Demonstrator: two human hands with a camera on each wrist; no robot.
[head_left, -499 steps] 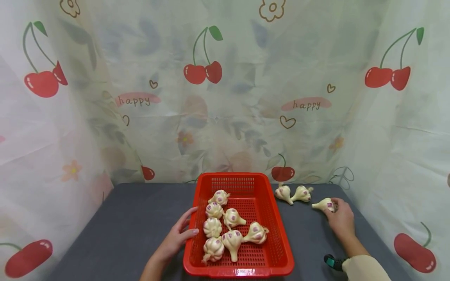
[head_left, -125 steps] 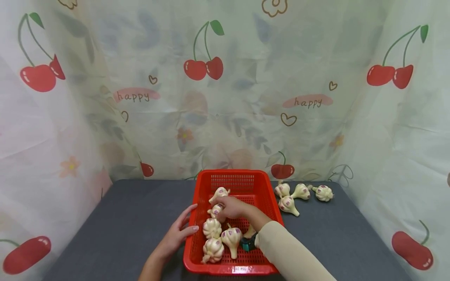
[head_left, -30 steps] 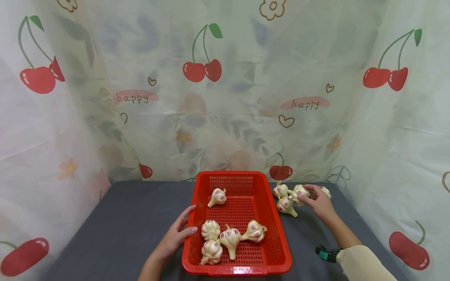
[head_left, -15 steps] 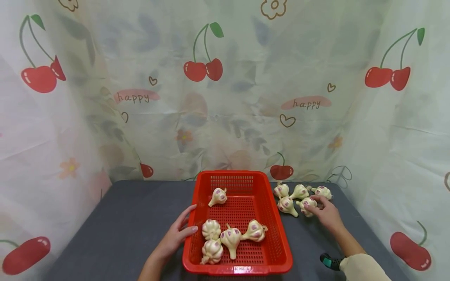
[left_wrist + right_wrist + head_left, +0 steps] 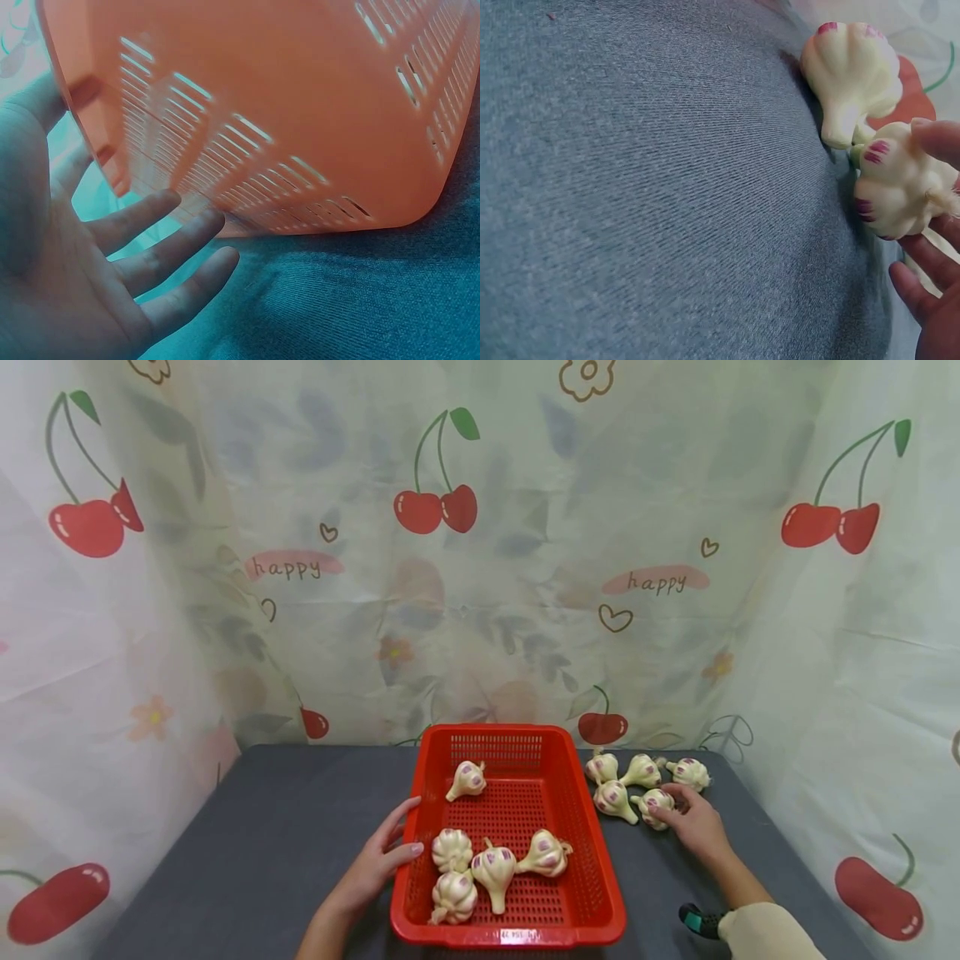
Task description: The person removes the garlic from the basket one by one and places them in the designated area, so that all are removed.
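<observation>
The red plastic basket [image 5: 517, 937] holds several garlic bulbs: one bulb [image 5: 467, 780] at the back left, the others grouped toward the front. My left hand [image 5: 378, 860] rests at the basket's left rim, its thumb and a finger over the edge. In the left wrist view, the other fingers [image 5: 191, 292] extend loosely by the slotted wall. On the table right of the basket, my right hand [image 5: 701, 822] holds a garlic bulb [image 5: 656, 808] between thumb and fingers, its stem pointing left. The right wrist view shows this bulb [image 5: 900, 180] with the thumb on one side and fingers beneath.
Around the held bulb, other garlic bulbs lie close together on the dark grey tabletop [image 5: 300, 843]: one [image 5: 613, 800] beside it to the left, others behind, one [image 5: 688, 773] at the back right. A cherry-print curtain [image 5: 510, 610] encloses the back and sides.
Several seconds ago my right hand reached into the basket at a left-side bulb. It has since set a bulb down on the right, shifting it slightly toward me. The left hand stays put.
</observation>
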